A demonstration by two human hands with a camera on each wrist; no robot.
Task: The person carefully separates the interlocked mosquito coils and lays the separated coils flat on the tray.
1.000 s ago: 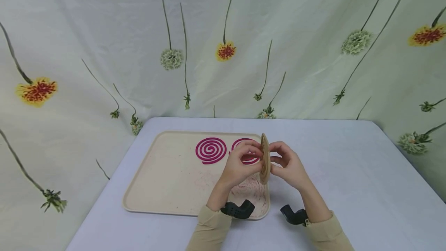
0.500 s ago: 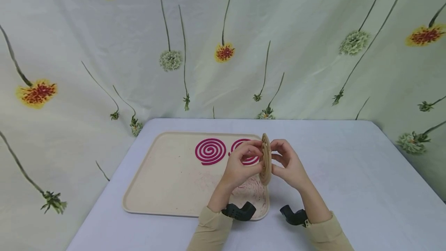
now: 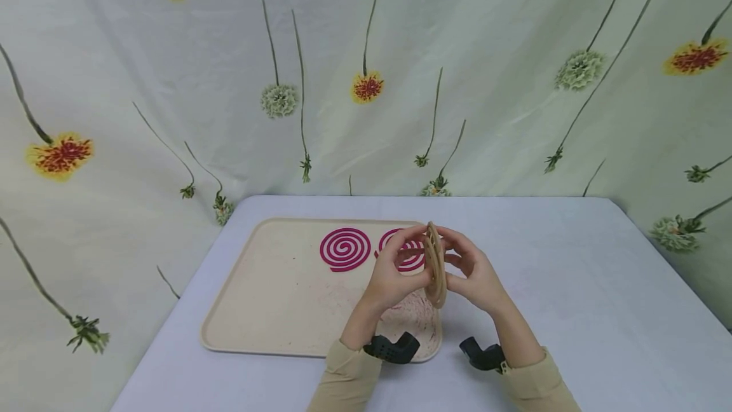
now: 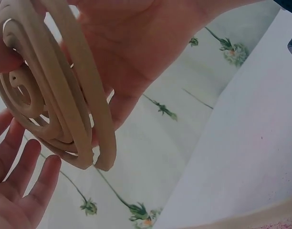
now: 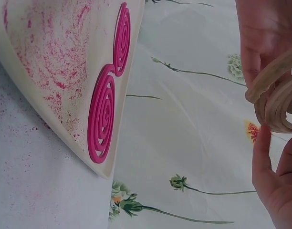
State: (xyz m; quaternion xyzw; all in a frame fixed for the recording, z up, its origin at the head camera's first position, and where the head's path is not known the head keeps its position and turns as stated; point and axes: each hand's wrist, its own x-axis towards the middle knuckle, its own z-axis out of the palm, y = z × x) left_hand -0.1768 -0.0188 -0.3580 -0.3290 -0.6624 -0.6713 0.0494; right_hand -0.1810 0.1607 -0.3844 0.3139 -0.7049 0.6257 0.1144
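Observation:
A tan mosquito coil point(image 3: 435, 272) stands nearly on edge between both hands, above the right end of the tray. My left hand point(image 3: 394, 281) pinches it from the left, index finger at the top rim and thumb lower down. On the other side my right hand point(image 3: 479, 275) grips it with thumb and fingertips. In the left wrist view the coil point(image 4: 96, 90) shows an outer ring standing apart from the other windings; it may be two nested coils, I cannot tell. Two magenta mosquito coils lie on the tray: a left one point(image 3: 344, 248) and a right one, partly hidden by my left hand.
A cream tray point(image 3: 269, 297) with a raised rim lies on the white-covered table point(image 3: 572, 297). Reddish crumbs and smears mark its right part. A flowered cloth point(image 3: 492, 37) hangs behind the table. Dark curved devices sit at both wrists.
My left index finger has shifted from the coil's face up to its top rim. The tan coil has tilted slightly, and its layers look more spread apart. The magenta coils stay put.

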